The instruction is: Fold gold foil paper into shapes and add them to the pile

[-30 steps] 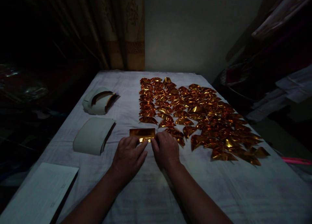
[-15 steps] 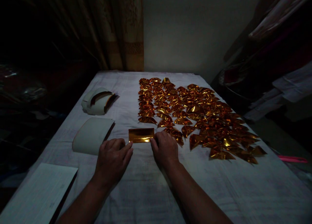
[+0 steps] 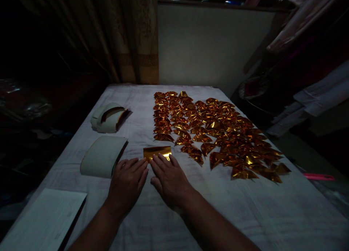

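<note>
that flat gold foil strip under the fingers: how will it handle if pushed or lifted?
The gold foil strip looks thin and glossy, so probably very light and floppy; it would likely sag when lifted by one end. The folded gold pieces beside it keep sharp creases, so it probably creases easily. On the white cloth, a push may buckle it rather than slide it. The right hand fingers rest on it.

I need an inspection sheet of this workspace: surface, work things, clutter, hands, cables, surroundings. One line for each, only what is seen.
Surface: table under a pale cloth, dimly lit.
Work things: flat gold foil before the hands; folded foils in rows behind and to the right.
Clutter: two white curved stacks on the left; paper at the near left corner.
Hands: left hand flat on the cloth beside the foil; right hand flat, fingers on the foil's near edge.
Cables: nothing seen.
Surroundings: curtain, pale wall, hanging cloths on the right.
</note>
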Demonstrator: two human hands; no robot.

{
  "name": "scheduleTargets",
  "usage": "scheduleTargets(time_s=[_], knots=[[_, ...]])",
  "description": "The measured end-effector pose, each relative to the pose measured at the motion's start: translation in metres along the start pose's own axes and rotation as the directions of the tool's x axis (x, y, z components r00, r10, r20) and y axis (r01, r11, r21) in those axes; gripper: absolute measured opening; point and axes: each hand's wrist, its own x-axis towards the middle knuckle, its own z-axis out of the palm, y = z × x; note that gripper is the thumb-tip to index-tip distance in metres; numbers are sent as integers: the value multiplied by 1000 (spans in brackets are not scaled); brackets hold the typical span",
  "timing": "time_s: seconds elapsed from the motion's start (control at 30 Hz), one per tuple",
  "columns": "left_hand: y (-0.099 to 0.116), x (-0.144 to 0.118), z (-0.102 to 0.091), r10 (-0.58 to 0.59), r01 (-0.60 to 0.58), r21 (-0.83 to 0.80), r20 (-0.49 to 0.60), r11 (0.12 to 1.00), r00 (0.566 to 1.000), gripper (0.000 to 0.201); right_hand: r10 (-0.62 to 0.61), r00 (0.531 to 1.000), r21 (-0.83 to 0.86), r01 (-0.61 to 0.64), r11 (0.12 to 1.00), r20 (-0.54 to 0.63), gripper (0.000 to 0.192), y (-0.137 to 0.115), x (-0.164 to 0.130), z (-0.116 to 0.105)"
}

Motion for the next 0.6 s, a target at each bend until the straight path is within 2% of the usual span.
scheduleTargets(time_s=[0.07, 0.2, 0.4, 0.6], knots=[[-1, -1, 0, -1, 1, -2, 7, 1000, 1000, 30, 40, 997, 12, -41, 999, 69, 57, -1, -2, 0], [-1, -1, 0, -20, 20, -3, 21, 1000, 1000, 30, 152, 981, -4, -153, 988, 120, 61, 3, -10, -3], [-2, -1, -1, -47, 46, 11, 36, 999, 998, 31, 316, 945, -61, -312, 948, 85, 60, 14, -24, -10], [12, 6, 4, -45, 45, 2, 29, 999, 999, 29, 317, 947, -89, -312, 946, 53, 60, 18, -29, -7]])
